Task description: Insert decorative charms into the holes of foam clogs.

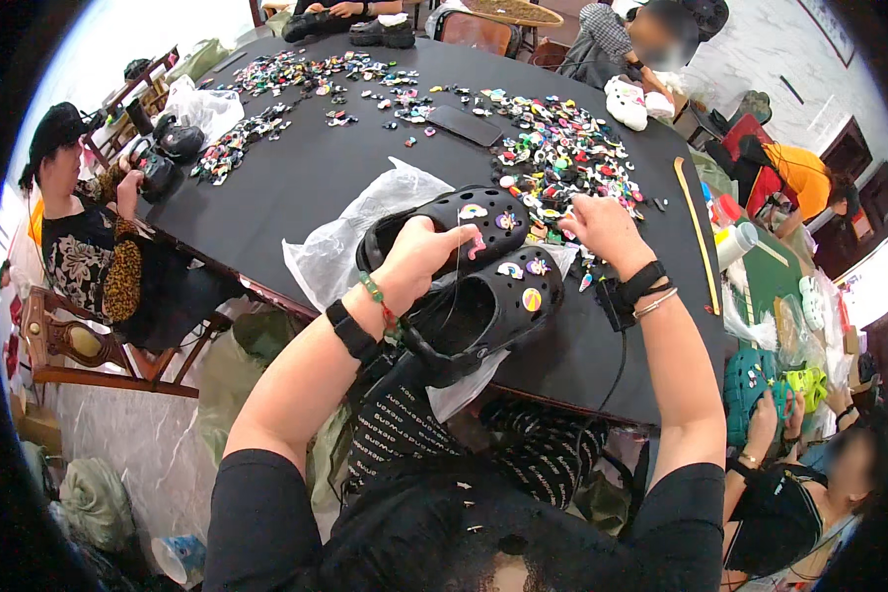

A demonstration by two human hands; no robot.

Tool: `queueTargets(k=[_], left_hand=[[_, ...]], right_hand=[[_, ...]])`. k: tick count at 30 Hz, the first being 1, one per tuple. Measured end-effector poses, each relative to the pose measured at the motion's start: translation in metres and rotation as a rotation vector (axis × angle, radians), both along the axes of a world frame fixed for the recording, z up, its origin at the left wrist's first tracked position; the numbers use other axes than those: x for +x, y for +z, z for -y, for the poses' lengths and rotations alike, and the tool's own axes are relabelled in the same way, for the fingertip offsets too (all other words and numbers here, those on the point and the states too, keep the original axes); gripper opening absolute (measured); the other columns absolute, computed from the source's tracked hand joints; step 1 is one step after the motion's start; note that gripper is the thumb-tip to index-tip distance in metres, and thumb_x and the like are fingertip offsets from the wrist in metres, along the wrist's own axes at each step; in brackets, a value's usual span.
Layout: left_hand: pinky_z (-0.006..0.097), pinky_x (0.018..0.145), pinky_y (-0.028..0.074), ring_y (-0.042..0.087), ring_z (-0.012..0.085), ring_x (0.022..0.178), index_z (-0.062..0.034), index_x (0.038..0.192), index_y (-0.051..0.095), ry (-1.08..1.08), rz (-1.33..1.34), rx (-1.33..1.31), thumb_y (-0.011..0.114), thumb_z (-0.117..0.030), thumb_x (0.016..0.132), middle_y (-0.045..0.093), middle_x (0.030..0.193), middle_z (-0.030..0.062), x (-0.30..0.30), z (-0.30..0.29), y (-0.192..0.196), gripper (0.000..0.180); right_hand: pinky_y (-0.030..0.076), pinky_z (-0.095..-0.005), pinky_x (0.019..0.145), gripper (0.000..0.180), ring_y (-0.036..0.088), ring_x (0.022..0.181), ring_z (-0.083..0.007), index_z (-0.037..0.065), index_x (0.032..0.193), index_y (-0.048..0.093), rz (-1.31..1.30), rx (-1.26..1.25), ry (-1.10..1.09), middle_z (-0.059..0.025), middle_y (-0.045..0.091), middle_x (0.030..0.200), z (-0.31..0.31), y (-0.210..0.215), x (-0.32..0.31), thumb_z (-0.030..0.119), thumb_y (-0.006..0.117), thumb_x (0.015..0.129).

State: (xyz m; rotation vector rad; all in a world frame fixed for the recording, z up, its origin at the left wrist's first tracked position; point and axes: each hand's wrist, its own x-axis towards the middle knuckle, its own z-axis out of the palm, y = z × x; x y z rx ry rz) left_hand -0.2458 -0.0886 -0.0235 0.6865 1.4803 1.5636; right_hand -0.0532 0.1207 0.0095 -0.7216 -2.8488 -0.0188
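Two black clogs lie side by side in front of me. The far clog bears a rainbow charm, a purple charm and a pink charm. On the near clog sit rainbow, purple and round yellow charms. My left hand grips the far clog at its opening, thumb stretched along the upper to the pink charm; its other fingers are mostly hidden. At the edge of the colourful charm pile, my right hand has its fingers bent together; what they pinch is hidden.
Crumpled white plastic lies under the clogs. A dark phone rests beside the charms, and a yellow strip runs along the table's right edge. Around the table sit other people; one at the lower right handles a teal clog.
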Motion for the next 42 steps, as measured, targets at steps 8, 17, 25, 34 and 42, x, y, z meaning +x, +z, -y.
queueTargets(k=[8,17,25,34,42], left_hand=[[0.028,0.065,0.051,0.062,0.0113,0.073,0.0039,0.092,0.063,-0.121,0.226,-0.005,0.062,-0.032,0.095,0.064,0.084,0.0041,-0.006,0.022,0.035,0.036],[0.040,0.091,0.049,0.065,0.0360,0.102,0.0069,0.118,0.061,-0.167,-1.079,-0.177,0.058,-0.037,0.093,0.067,0.109,0.0244,-0.007,0.066,0.032,0.051],[0.042,0.095,0.046,0.057,0.0380,0.107,0.0068,0.101,0.063,-0.285,-1.343,-0.289,0.078,-0.047,0.069,0.062,0.103,0.0238,0.004,0.058,0.031,0.064],[0.045,0.080,0.052,0.062,0.0370,0.095,0.0033,0.083,0.065,-0.084,-1.374,-0.274,0.075,-0.023,0.072,0.063,0.096,0.0200,0.018,0.047,0.013,0.030],[0.044,0.069,0.046,0.059,0.0381,0.078,0.0040,0.075,0.060,0.218,-1.242,-0.058,0.067,-0.010,0.071,0.057,0.079,0.0183,-0.005,0.077,0.006,0.017]], right_hand=[[0.051,-0.0435,0.072,0.023,0.061,0.088,-0.0344,0.003,0.092,0.059,-0.363,-0.096,0.151,-0.0154,0.059,0.090,0.038,0.006,0.012,0.022,0.068,0.085],[0.051,-0.0457,0.065,0.024,0.065,0.073,-0.0352,0.002,0.084,0.056,-0.042,-0.203,0.236,-0.0157,0.063,0.074,0.143,0.032,0.041,0.023,0.068,0.085],[0.054,-0.0343,0.060,0.068,0.070,0.064,-0.0265,0.001,0.137,0.020,-0.318,-0.803,-0.130,-0.0165,0.068,0.075,0.195,-0.053,0.080,0.012,0.066,0.088],[0.052,-0.0456,0.076,0.078,0.065,0.086,-0.0411,0.001,0.142,0.016,-0.422,-0.867,-0.258,-0.0228,0.064,0.095,0.223,-0.060,0.064,0.012,0.068,0.084],[0.051,-0.0480,0.088,0.081,0.059,0.103,-0.0472,-0.002,0.145,0.019,-0.596,-0.668,-0.166,-0.0332,0.050,0.123,0.208,-0.074,0.038,0.015,0.070,0.083]])
